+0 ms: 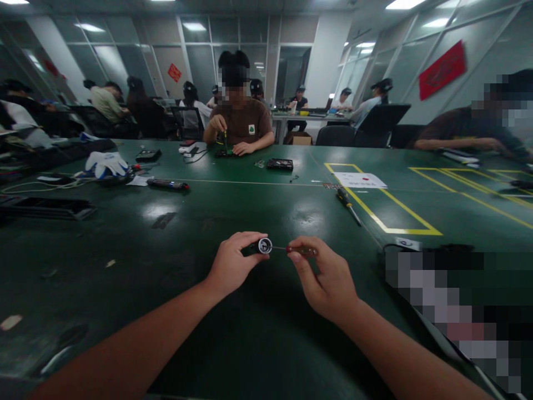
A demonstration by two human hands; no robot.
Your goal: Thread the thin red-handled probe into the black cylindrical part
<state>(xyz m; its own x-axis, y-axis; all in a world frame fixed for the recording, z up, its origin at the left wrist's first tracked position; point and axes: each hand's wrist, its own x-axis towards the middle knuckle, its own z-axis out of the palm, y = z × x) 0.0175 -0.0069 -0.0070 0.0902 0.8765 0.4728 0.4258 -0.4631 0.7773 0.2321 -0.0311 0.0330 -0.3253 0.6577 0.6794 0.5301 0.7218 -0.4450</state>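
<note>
My left hand [233, 261] grips a small black cylinder [264, 245] whose round, silver-rimmed end faces me and shows dark parts inside. In my right hand [322, 275] is a small screwdriver [307, 251] with a clear, red-tipped handle, pinched between thumb and fingers. Its thin shaft points left and reaches the rim of the cylinder; whether the tip touches anything inside is too small to tell. Both hands are held above the green table [187, 333] near its middle.
A yellow-and-black screwdriver [348, 205] lies to the right, near yellow tape [410, 230] and a white paper [360, 180]. At left are a dark pen-shaped tool [169, 185], white gloves [107, 165] and a black tray-like part [48, 207]. Across the table a person [239, 119] works on a circuit board.
</note>
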